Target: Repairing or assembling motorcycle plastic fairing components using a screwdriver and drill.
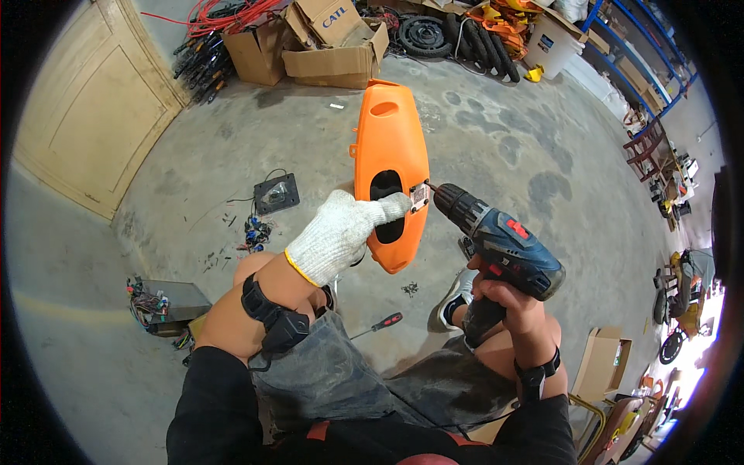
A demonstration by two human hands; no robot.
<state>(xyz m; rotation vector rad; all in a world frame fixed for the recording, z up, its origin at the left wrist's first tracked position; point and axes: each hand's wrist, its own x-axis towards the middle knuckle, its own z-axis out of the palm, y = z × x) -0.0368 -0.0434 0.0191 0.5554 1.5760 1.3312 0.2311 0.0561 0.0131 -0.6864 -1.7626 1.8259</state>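
Note:
An orange plastic body shell (391, 143), long and with an oval opening, is held up in front of me by my left hand (335, 232) in a white knit glove. A finger of that hand presses on a small metallic plate (419, 197) at the shell's right edge. My bare right hand (508, 301) is wrapped round the grip of a dark blue cordless drill (508, 242). The drill's bit reaches the upper right corner of the plate, where a dark screw head seems to sit; exact contact is hard to make out. The fingers under the shell are hidden.
A red-and-black screwdriver (387, 321) and a few small screws (409, 289) lie on the floor by my feet. To the left are a black square part (277, 194) and a box of wiring (177, 298). Cardboard boxes (333, 58) and tyres (425, 36) stand at the back.

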